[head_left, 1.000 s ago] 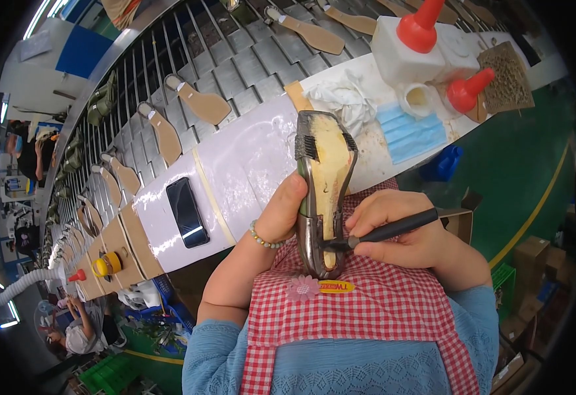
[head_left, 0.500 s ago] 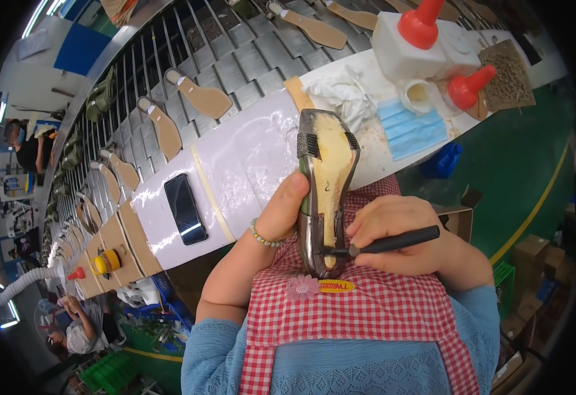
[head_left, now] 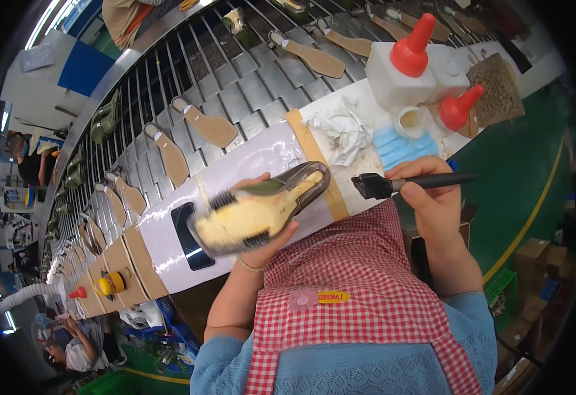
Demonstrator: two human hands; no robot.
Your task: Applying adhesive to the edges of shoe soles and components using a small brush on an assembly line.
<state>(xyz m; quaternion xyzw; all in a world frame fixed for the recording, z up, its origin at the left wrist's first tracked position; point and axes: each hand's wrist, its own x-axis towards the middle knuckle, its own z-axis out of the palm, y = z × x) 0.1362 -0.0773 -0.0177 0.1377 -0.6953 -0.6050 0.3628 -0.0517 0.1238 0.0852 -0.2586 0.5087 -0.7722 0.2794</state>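
My left hand (head_left: 273,246) grips a shoe upper (head_left: 245,220) stretched over a last, turned bottom up above the bench. Its underside is cream, with dark pleated edges at the wide end and green on the side; motion blurs the wide end. In my right hand (head_left: 434,201) is a brush (head_left: 375,186) with a black handle and a dark, flat head, held to the right of the shoe and apart from it. Beyond the brush lie a blue face mask (head_left: 403,150) and a small open pot (head_left: 414,122) of pale stuff.
White bottles with red cone nozzles (head_left: 411,49) and crumpled white cloth (head_left: 342,131) stand or lie on the bench. A phone (head_left: 189,230) lies beneath the shoe's wide end. Past the bench runs a slatted conveyor (head_left: 261,72) carrying several tan insoles (head_left: 212,126). Another person (head_left: 80,339) is far left.
The shoe has swung from upright before my apron to lie slanted leftward over the bench. My right hand has lifted the brush off the shoe and moved it up and right.
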